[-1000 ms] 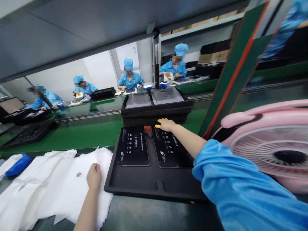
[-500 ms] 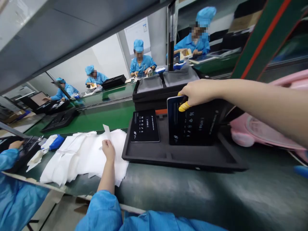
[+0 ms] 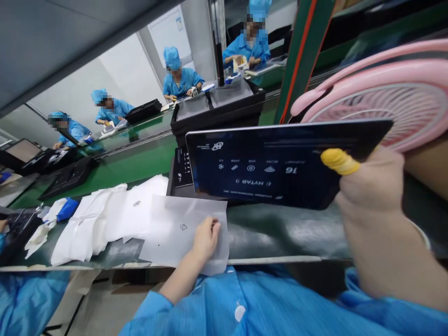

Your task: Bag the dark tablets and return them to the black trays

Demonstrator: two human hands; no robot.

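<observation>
Now our left hand (image 3: pixel 205 238) pinches the white bag (image 3: pixel 175 231) flat on the bench (image 3: pixel 280 233). We'd best hold it steady and touch only edges, since our right hand (image 3: pixel 371 196) clasps the tablet (image 3: pixel 266 163) by one end, raised above the bench.

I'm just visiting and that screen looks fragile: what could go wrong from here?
The right hand grips the tablet by one end only, lifted in the air, so it could slip and drop. It hangs close to the pink fan and might knock it. The left hand pinches a thin white pouch that overhangs the edge of the table; it could crease or slide off.
</observation>
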